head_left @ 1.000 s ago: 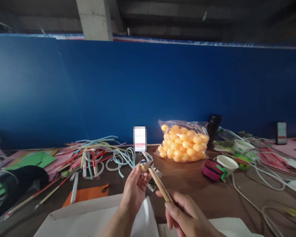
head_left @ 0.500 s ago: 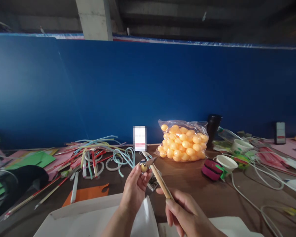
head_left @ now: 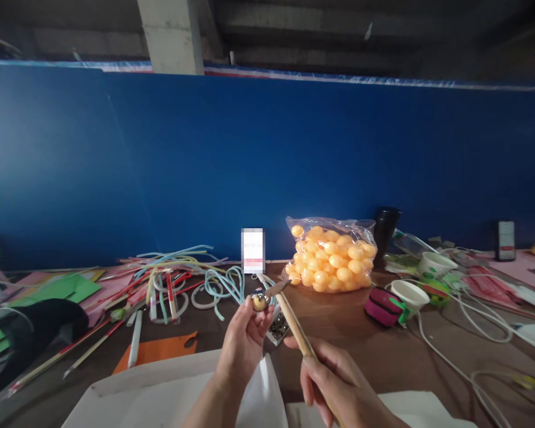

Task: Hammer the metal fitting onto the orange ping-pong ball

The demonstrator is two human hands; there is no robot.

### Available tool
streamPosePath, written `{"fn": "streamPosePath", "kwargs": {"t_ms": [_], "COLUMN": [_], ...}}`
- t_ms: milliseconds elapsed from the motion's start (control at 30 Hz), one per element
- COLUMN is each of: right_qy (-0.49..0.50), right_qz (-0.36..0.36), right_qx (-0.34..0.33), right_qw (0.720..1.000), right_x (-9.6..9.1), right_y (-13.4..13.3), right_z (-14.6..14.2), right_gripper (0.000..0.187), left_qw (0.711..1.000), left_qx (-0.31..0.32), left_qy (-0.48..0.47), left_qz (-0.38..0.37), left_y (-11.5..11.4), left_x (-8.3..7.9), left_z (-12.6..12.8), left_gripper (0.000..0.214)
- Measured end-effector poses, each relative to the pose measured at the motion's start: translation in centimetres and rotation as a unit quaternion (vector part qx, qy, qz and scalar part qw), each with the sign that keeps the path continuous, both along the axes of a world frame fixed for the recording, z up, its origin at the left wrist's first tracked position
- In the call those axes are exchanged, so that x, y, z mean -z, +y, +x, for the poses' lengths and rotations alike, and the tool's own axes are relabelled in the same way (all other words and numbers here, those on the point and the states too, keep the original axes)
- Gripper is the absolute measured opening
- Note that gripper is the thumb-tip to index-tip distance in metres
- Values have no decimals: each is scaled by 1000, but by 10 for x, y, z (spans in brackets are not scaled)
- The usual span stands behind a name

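Note:
My left hand (head_left: pixel 245 339) is raised over the table and pinches a small round metal piece (head_left: pixel 260 301) at its fingertips. A thin flat strip (head_left: pixel 277 288) sticks out from that piece toward the right. My right hand (head_left: pixel 339 386) is closed round the lower end of a light wooden stick (head_left: pixel 294 328), which slants up and left. The stick's upper end lies right beside the metal piece. Both hands hover above a white sheet (head_left: pixel 160 395) at the near edge.
A clear bag of orange balls (head_left: pixel 332 255) stands behind the hands. Coloured tubes and rods (head_left: pixel 173 279) lie at the left. A pink pouch (head_left: pixel 383 306), paper cups (head_left: pixel 410 293), white cables (head_left: pixel 472 333) and a black cup (head_left: pixel 386 229) sit at the right. A blue wall (head_left: pixel 267 166) backs the table.
My right hand and the stick have shifted slightly to the right and up. The thin strip at the metal piece now points further right. My left hand has barely moved.

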State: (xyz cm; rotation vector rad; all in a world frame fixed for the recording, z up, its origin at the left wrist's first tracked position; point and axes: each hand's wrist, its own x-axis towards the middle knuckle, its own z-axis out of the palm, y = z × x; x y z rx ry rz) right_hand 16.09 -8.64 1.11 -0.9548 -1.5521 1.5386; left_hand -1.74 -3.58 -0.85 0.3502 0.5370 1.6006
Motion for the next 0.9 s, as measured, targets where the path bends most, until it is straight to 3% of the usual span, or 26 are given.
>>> {"fn": "streamPosePath", "kwargs": {"t_ms": [567,900], "right_qy": [-30,-62], "right_qz": [0,26], "right_qx": [-1,-3], "right_qw": [1000,998], "right_x": [6,0], "right_y": [-2,-3], "right_z": [-2,-1], "right_gripper": [59,60], "left_qw": [1000,1000], "left_qx": [1,5], "left_qy": [8,15], "left_qz": [10,24], "left_y": [0,1], "left_x": [1,3], "left_z": [0,1], "left_gripper": [12,17]}}
